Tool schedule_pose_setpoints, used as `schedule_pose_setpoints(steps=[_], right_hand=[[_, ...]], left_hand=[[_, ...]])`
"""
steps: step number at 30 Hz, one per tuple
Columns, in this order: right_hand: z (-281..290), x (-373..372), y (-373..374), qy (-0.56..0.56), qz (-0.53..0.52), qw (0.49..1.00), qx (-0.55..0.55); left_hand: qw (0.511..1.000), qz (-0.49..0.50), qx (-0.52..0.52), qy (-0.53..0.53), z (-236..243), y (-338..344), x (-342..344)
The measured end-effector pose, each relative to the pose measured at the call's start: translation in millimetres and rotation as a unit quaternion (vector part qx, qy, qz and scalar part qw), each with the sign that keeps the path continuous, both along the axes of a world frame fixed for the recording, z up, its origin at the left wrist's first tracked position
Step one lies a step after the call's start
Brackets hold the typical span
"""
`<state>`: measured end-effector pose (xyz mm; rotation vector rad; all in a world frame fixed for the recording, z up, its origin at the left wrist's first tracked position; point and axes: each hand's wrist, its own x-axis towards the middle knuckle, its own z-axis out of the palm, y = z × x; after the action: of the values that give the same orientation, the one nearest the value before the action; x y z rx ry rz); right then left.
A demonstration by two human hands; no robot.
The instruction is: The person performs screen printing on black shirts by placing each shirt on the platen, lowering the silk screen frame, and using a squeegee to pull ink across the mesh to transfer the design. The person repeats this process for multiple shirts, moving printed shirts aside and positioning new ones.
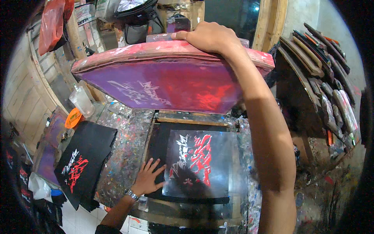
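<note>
Overhead, the right hand (210, 37) has its grip closed over the far top edge of a wooden screen-printing frame (171, 54), fingers curled over the pink-stained rail, holding the frame tilted up so its purple and red mesh (167, 87) faces down toward the table (124, 156). Well below that grip, and a little nearer the person, lies a black fabric piece (194, 163) on the printing board, carrying a white and red printed figure (193, 156). The left hand (148, 177) rests flat with fingers spread wide on the left edge of that fabric, palm down, closed on nothing; a metal watch band (131, 194) sits on its wrist. To the left of the left hand, across a paint-spattered stretch of table, a stack of black fabric pieces (87, 156) lies with the same kind of white and red print on top. Beyond that stack, farther from the left hand, stand a clear plastic bottle (82, 101) and an orange lid-like item (73, 117). To the right of the raised arm, well apart from both hands, a rack of stacked frames (323, 78) leans against the wall. Behind the lifted frame, past the right-hand grip, a dark bag (136, 19) hangs, and a red plastic bag (52, 23) hangs at the upper left.
</note>
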<state>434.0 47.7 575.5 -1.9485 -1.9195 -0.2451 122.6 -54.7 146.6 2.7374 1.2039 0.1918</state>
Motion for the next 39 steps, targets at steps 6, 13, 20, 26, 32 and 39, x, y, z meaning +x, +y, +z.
schedule_pose_setpoints(steps=[6, 13, 20, 26, 32, 39], right_hand=[[-3.9, 1.3, 5.2, 0.002, -0.001, 1.000, 0.010], [-7.0, 8.9, 30.1, -0.004, 0.044, 0.997, 0.063], [-4.1, 21.4, 32.8, -0.002, 0.082, 0.989, 0.127], [3.2, 11.7, 10.9, -0.020, 0.075, 0.997, 0.029], [3.3, 11.8, 20.2, -0.028, 0.064, 0.997, 0.022], [-17.6, 10.1, 20.0, 0.028, 0.019, 0.989, 0.142]], left_hand=[[1.000, -0.006, 0.018, 0.011, -1.2, -2.0, -2.5], [1.000, 0.005, 0.000, -0.003, 1.1, -5.9, -1.0], [1.000, 0.003, 0.001, -0.001, 8.0, -2.5, 9.5], [1.000, -0.003, -0.021, -0.017, 9.4, -1.3, 4.8], [1.000, 0.006, -0.016, -0.008, 10.2, -1.9, 3.9], [0.989, 0.132, 0.018, -0.063, 23.6, -67.6, 97.1]])
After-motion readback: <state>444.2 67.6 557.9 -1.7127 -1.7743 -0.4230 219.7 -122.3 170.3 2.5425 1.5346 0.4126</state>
